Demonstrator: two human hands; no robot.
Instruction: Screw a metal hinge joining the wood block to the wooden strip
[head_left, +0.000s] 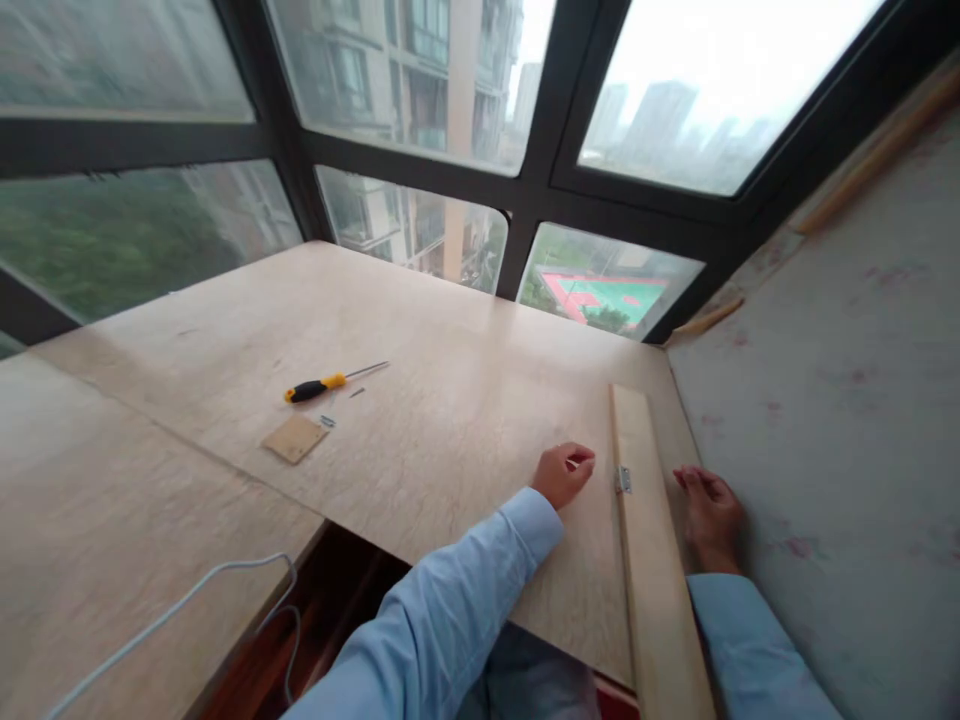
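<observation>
The plank [658, 560] lies along the right part of the surface [457, 400], its far end toward twelve o'clock, its other end running past the near edge and out of view toward six. A small metal hinge [624, 480] sits at the plank's nine o'clock edge.

The left hand [564, 475] is just beside the plank, at the hinge's nine o'clock, with fingers curled in and thumb near the fingertips; I cannot tell if it pinches anything. The right hand [709, 510] is at the hinge's four o'clock, half curled, in the narrow strip between plank and wall [810, 430]; whether it grips something small I cannot tell.

From the left hand, a wide stretch of surface spreads toward ten o'clock to the screwdriver [319, 387], with the screws [328, 421] and square [295, 439] just beside it. At eight o'clock the surface breaks at a dark gap [341, 575], a cable [210, 572] dipping over its edge. At twelve, the window frame [517, 200] bounds the room for moving.
</observation>
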